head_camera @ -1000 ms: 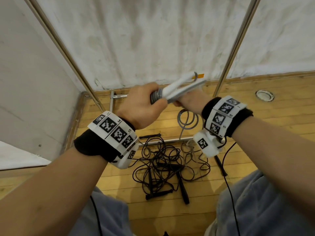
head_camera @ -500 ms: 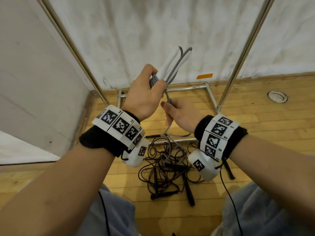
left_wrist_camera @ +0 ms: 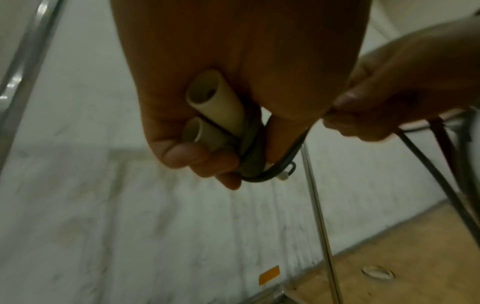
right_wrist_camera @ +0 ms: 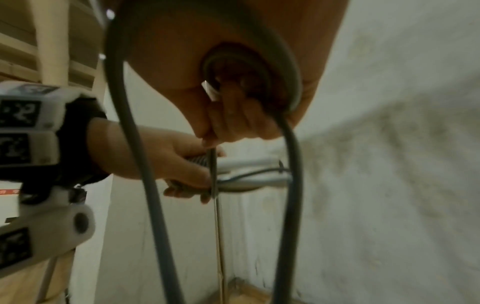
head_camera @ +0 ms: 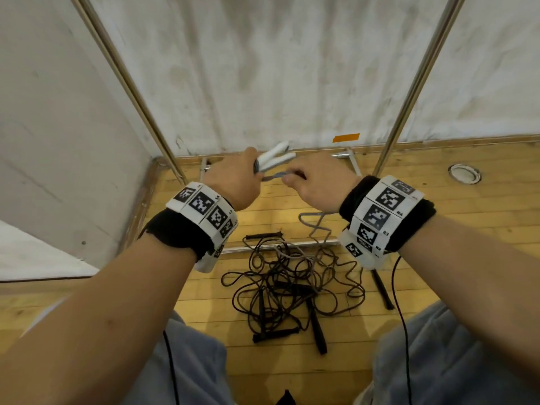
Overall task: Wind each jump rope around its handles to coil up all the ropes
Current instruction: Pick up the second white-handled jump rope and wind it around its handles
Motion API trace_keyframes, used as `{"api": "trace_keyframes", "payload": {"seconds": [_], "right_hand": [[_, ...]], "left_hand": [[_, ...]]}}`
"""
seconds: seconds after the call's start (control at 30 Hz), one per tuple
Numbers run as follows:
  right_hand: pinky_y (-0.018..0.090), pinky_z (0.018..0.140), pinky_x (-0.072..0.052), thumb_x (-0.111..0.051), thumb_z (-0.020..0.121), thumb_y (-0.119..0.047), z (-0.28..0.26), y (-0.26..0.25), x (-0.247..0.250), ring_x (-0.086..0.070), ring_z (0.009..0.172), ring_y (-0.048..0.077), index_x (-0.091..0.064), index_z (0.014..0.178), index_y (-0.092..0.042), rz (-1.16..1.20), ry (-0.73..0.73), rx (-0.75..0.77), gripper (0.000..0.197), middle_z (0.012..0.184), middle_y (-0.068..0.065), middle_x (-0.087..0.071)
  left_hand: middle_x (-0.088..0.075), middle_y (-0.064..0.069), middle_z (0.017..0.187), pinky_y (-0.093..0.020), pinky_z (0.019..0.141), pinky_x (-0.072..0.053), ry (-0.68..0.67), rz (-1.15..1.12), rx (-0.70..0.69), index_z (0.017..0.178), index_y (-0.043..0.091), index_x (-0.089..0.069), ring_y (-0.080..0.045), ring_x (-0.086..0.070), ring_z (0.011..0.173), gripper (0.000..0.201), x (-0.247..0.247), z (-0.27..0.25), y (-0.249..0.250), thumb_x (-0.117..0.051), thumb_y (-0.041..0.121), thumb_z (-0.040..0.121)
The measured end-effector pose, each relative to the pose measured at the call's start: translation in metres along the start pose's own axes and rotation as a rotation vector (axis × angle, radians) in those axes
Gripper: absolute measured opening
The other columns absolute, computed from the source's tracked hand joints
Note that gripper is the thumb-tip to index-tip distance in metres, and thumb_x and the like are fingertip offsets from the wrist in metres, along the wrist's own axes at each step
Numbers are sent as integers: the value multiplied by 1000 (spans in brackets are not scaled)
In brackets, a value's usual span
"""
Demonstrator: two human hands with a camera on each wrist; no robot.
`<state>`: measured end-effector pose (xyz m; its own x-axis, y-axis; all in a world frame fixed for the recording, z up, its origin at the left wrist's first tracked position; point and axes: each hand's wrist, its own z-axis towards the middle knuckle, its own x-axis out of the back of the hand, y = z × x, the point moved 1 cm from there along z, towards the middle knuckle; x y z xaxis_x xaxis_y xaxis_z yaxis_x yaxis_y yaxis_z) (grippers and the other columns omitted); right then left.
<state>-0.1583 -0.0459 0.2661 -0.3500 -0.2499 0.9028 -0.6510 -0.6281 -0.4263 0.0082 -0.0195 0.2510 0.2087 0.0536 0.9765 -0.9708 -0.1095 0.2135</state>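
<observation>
The two white handles (head_camera: 274, 159) of a jump rope are gripped side by side in the left hand (head_camera: 233, 185), whose fingers are curled round them and round several turns of grey rope (left_wrist_camera: 253, 144) already wound there. The free length of that grey rope is pinched between thumb and fingertips of the right hand (head_camera: 318, 182), just beside the left, and from it the rope is seen hanging in loops toward the floor. Below the hands, a tangle of black jump ropes (head_camera: 289, 290) with black handles is spread on the wooden floor (head_camera: 467, 229), near the base of a metal frame (head_camera: 409, 83) set before a white wall.
</observation>
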Motion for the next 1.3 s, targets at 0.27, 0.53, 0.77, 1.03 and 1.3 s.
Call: {"api": "trace_keyframes", "payload": {"seconds": [0.27,0.53,0.77,1.03,1.3], "right_hand": [[30,60,-35,-44,97,-34,-7,12,28,-51,65,16,-63,85,-12,-68,136,27,31,70,0,-58],[26,49,-28,-53,89,-50,-11,29,33,-41,51,11,-57,63,-23,36,100,-78,38,55,-5,-45],[18,42,-26,-56,58,-73,-8,42,40,-33,46,16,-63,60,-9,262,-35,-122,64,60,14,-39],[21,62,-45,-48,95,-6,-2,36,19,-57,64,8,-58,113,2,506,-39,-313,23,73,-2,-63],[24,45,-37,-30,98,-45,6,13,-20,-42,44,17,-50,57,-16,778,51,-148,55,50,0,-50]], "left_hand": [[-54,9,67,-26,51,-30,-52,-1,-240,73,28,-49,-10,-50,61,35,-4,-14,25,-59,61,78],[-56,4,59,-29,52,-40,-53,-147,-402,77,21,-65,-14,-51,56,19,12,-26,25,-67,40,80],[-60,0,62,-33,56,-42,-101,-222,-450,81,19,-70,-18,-55,61,18,32,-34,29,-64,35,79],[-62,-8,67,-40,55,-45,-35,-644,-309,83,14,-65,-22,-55,55,22,38,-33,35,-64,35,75],[-64,-17,72,-26,40,-39,84,-972,-156,108,22,-52,-20,-49,41,27,38,-24,35,-56,29,82]]}}
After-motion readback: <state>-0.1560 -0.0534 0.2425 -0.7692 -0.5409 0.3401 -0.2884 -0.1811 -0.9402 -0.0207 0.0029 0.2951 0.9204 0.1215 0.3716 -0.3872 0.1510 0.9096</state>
